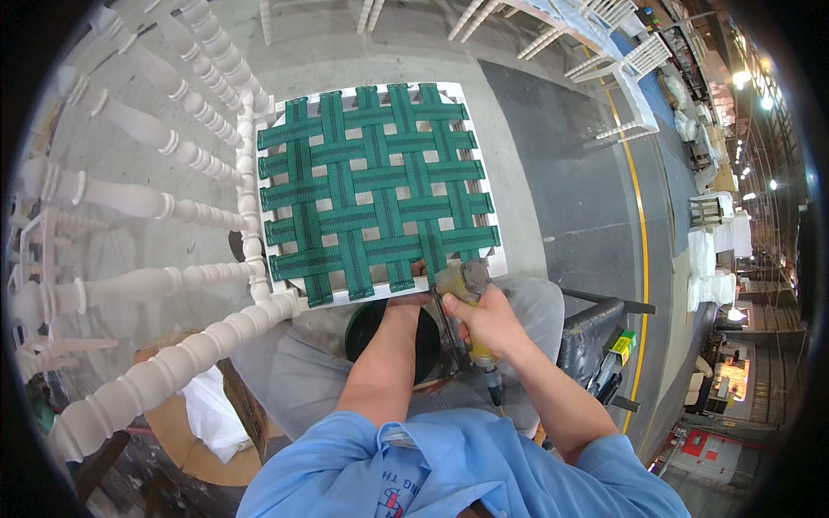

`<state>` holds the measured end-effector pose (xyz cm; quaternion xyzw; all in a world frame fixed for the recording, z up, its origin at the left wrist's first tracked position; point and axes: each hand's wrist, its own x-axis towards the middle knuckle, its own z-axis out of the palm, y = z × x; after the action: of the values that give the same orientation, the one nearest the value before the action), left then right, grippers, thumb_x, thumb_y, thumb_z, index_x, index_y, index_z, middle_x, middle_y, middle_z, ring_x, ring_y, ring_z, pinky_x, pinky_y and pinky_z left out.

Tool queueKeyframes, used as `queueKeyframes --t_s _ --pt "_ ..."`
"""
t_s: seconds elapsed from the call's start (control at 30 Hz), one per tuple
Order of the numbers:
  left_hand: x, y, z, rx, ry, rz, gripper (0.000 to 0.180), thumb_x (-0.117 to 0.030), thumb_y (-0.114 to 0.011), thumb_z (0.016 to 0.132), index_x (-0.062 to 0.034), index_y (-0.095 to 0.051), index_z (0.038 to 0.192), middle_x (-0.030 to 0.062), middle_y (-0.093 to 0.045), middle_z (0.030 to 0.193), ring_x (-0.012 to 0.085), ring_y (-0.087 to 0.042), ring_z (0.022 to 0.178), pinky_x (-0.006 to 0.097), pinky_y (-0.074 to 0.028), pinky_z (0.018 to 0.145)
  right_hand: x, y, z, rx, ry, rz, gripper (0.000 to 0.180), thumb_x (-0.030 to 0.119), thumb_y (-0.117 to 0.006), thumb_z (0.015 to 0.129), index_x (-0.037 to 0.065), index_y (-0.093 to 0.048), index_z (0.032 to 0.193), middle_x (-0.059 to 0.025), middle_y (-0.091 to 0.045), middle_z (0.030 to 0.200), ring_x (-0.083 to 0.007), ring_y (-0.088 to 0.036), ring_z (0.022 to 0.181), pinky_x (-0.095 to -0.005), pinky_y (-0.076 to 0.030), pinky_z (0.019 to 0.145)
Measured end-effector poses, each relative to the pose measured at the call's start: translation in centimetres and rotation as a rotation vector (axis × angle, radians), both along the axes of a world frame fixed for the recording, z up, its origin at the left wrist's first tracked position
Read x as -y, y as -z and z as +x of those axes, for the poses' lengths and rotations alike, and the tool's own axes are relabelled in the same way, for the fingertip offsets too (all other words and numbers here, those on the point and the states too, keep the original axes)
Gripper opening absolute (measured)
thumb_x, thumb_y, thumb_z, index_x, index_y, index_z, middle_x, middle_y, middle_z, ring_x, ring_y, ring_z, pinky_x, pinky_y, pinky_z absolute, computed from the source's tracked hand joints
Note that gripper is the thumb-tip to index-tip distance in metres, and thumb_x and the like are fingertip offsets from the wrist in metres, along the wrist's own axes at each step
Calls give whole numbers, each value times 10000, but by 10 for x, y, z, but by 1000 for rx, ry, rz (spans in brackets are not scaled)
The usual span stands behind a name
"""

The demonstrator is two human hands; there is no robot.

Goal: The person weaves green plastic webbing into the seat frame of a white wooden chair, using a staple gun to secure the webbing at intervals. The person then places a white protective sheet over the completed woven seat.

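Note:
A white chair frame lies in front of me, its seat woven over with green webbing (356, 200) in a criss-cross of dark-striped straps. My right hand (488, 321) is wrapped round the handle of a yellow and grey pneumatic staple gun (463, 281). The gun's nose meets the near edge of the seat frame (350, 299), by the end of one strap. My left hand (411, 299) reaches to that same edge, just left of the gun. Its fingers are mostly hidden under the frame and webbing, so their grip does not show.
Turned white spindles (164, 204) and a thick beaded post (173, 367) rise at the left. An open cardboard box (203, 449) with white wrapping stands lower left. At my right is a black padded seat (591, 341) bearing a yellow-green box (623, 347). More white chairs (622, 82) stand far off.

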<state>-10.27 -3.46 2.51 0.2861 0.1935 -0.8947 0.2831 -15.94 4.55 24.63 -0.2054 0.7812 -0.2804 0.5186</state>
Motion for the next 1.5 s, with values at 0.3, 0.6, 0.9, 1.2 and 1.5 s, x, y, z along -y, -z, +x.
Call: queueKeyframes --t_s 0.3,0.6,0.9,1.2,1.5 --pt "-15 17 30 7 690 -44 405 -469 -538 1041 -112 -697 1144 172 -786 1042 390 -755 911 595 -617 812 -33 -45 -27 39 160 -173 259 224 -753 1021 31 -661 1169 -26 -680 894 -114 -584 550 -288 -478 478" --pt "-26 -51 69 637 1379 -1149 321 -138 -673 910 -10 -761 1191 151 -770 1156 271 -696 1101 365 -521 978 -73 -53 -46 72 227 -230 283 269 -717 1047 14 -657 1154 -54 -694 982 -132 -592 578 -305 -488 502" --pt "50 -146 90 439 778 -1037 292 -230 -577 1074 -3 -740 1159 121 -797 1115 165 -708 896 339 -565 749 -41 -38 -37 130 98 -170 342 299 -762 1012 24 -660 1189 -28 -666 884 -114 -582 553 -291 -469 463" --pt "76 -125 67 520 787 -967 332 -313 -575 1073 -42 -763 1105 25 -794 1031 124 -624 729 328 -484 533 -3 -10 -26 15 11 -79 389 318 -757 1008 -6 -631 1183 -36 -647 844 -122 -587 542 -306 -478 464" --pt "79 -115 64 522 768 -917 296 -302 -592 1070 -64 -767 1081 19 -817 1020 85 -602 613 292 -418 447 1 -5 -21 -25 -51 -42 402 357 -755 1006 6 -655 1174 -30 -661 821 -128 -599 529 -304 -496 467"
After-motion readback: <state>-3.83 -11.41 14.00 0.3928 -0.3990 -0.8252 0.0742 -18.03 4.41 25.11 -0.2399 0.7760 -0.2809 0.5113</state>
